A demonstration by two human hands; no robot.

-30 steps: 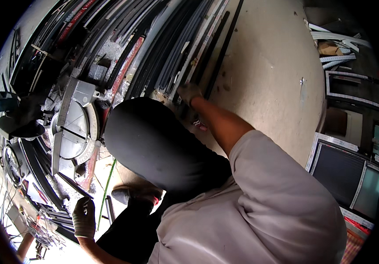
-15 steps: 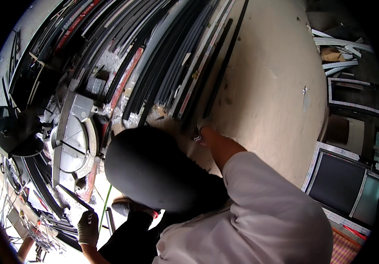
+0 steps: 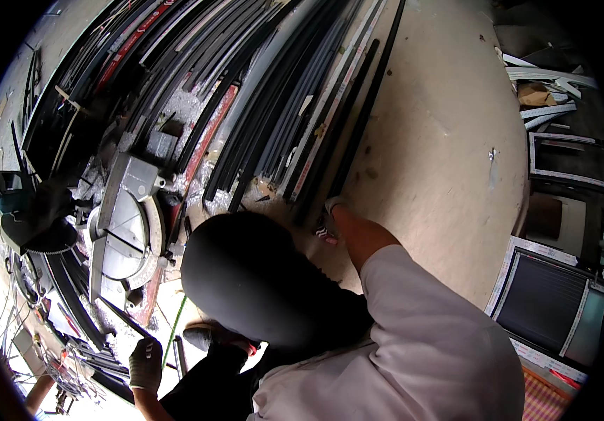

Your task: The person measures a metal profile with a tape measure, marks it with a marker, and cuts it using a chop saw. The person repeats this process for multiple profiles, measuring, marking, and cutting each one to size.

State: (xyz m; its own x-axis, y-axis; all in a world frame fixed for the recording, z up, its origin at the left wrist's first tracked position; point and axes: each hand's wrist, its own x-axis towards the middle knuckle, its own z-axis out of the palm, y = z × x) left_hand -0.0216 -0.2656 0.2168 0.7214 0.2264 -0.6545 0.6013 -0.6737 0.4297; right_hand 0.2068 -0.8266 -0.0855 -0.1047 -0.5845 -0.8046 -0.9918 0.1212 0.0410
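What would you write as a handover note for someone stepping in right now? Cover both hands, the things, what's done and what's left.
Right hand: gloved, on the near end of a black profile at the pile's right edge; grip unclear.
Left hand: gloved, low beside a dark strip; grip unclear.
Saw: on the floor, left of the pile.
Done: the reach to the profile.
Left: the profile lies flat on the floor, not yet lifted.
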